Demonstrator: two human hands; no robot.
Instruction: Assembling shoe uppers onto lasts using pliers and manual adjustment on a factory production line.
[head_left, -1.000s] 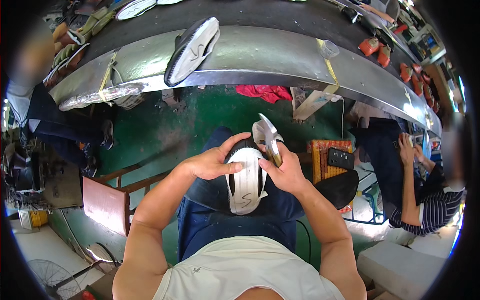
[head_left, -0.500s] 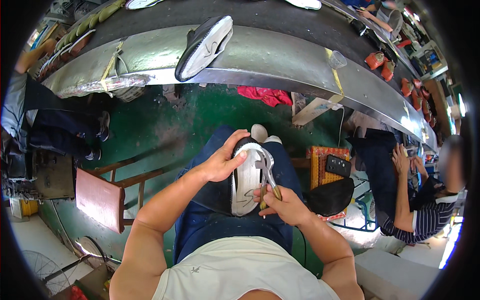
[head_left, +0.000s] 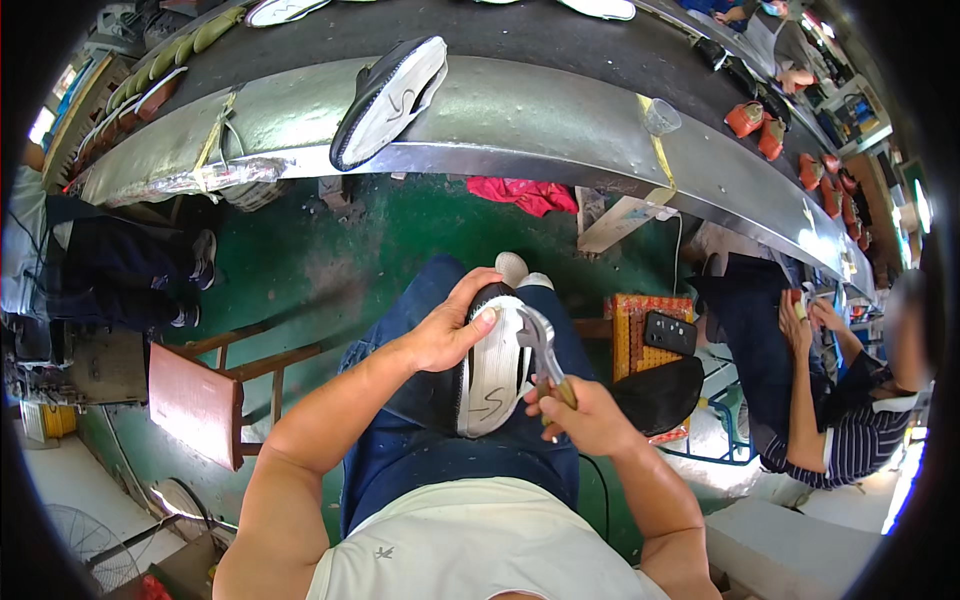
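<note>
On my lap lies a black shoe with its pale inner sole (head_left: pixel 490 375) facing up and a marker scribble near the heel end. My left hand (head_left: pixel 450 333) is closed round the toe end, its thumb pressed on the sole edge. My right hand (head_left: pixel 590 415) grips a pair of lasting pliers (head_left: pixel 543 345) by the handles. The metal head of the pliers is at the right edge of the shoe's front part; whether the jaws touch the upper cannot be made out. A similar dark shoe (head_left: pixel 390 105) leans on the metal bench edge ahead.
A conveyor bench with a metal rim (head_left: pixel 520 115) spans the far side, carrying several shoes. At left stands a wooden stool (head_left: pixel 195 400). To the right are a phone (head_left: pixel 670 333), a black cloth-like piece (head_left: pixel 660 395) and a seated co-worker in a striped shirt (head_left: pixel 850 440).
The pliers have shifted from over the sole to its right edge, and their handles have come together. My right hand has moved slightly right; my left keeps its hold on the shoe.
</note>
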